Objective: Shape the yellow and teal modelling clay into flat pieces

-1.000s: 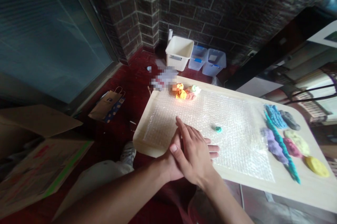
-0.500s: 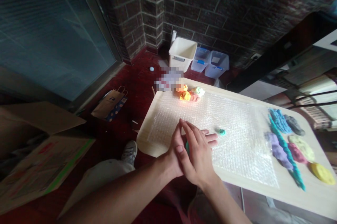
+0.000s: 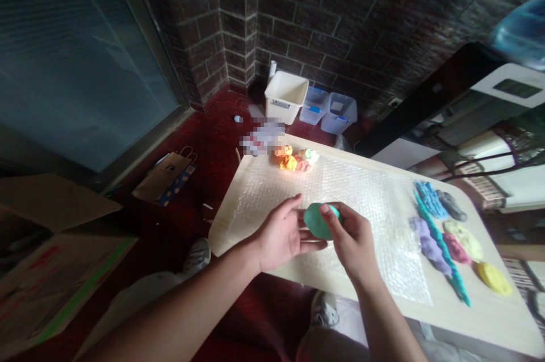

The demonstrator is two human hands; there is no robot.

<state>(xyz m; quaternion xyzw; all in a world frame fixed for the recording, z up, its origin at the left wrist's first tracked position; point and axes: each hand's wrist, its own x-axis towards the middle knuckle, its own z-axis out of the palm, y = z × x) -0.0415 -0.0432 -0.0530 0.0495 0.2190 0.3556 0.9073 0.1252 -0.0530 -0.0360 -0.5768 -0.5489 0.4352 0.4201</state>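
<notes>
My right hand (image 3: 354,240) pinches a flattened green disc of clay (image 3: 318,221) by its edge, above the near part of a bubble-wrap sheet (image 3: 340,192) on a pale table (image 3: 489,311). Just left of the disc, my left hand (image 3: 279,234) lies palm up with its fingers apart and fingertips touching the clay. At the table's right end lie several flattened clay pieces: blue (image 3: 430,200), grey (image 3: 451,206), purple (image 3: 428,240), pink (image 3: 457,247), yellow (image 3: 494,278), with a teal rope (image 3: 443,251) across them.
A small multicoloured clay lump (image 3: 296,159) sits at the table's far edge. On the red floor stand a white basket (image 3: 285,95), two clear bins (image 3: 327,112), a paper bag (image 3: 164,175) and flat cardboard (image 3: 55,237). Brick wall behind, a glass door at left.
My hands were pressed palm to palm over the table. They have come apart, and the green clay now shows as a flat disc held by my right fingers.
</notes>
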